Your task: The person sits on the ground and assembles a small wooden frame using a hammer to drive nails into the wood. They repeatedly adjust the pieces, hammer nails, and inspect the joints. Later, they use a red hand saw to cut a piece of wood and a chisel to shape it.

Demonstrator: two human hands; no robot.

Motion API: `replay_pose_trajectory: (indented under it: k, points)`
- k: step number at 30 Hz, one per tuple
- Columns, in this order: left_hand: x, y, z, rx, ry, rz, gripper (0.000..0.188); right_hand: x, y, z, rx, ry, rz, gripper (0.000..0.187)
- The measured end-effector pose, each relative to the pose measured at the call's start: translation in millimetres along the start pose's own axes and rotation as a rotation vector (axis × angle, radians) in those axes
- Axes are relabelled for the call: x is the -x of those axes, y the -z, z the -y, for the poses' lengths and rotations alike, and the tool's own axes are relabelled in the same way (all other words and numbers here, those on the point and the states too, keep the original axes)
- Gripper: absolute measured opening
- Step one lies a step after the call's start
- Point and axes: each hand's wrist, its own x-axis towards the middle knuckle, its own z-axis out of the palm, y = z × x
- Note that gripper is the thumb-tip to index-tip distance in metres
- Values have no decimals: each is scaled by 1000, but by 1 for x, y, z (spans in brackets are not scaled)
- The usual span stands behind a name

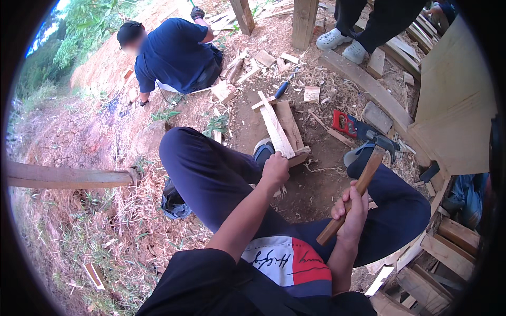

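Note:
My left hand (275, 167) is closed on the near end of a narrow wooden slat (275, 126). The slat lies over a small wooden frame on the ground, beside a wider board (289, 124) with a short crosspiece at each end. In my right hand (354, 209) is a hammer (363, 179), gripped around its wooden handle. Its metal head (386, 144) points up and away, above my right foot and apart from the frame. My fingers partly cover the slat's near end, so any nail there cannot be seen.
A red-handled handsaw (345, 122) lies right of the frame; a blue-handled tool (282, 89) lies beyond it. One person (176, 55) sits far left; another stands in white clogs (333, 39). Planks (369, 87) and a large panel (453, 100) line the right. Offcuts and shavings are scattered about.

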Motion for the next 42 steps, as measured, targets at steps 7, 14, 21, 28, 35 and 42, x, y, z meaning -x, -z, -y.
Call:
replay_pose_trajectory:
  k: [7, 14, 21, 28, 35, 42]
  points:
    - [-9, 22, -43, 245, -234, -289, 16, 3, 2, 6, -6, 2, -2, 15]
    - [14, -19, -112, 294, -211, -249, 16, 11, 15, 7, -38, 64, -12, 15]
    - [7, -54, -141, 470, -255, -78, 20, 7, 20, -4, 58, 111, -97, 16]
    - [-1, -62, -108, 1042, -456, 131, 33, -23, -10, -18, 348, -3, 65, 20]
    - [-13, -118, -84, 1377, -382, 490, 20, -85, -46, -79, 941, -77, 203, 26]
    - [-1, -123, -59, 1266, -634, 437, 20, -91, -72, -100, 1332, 171, 201, 30]
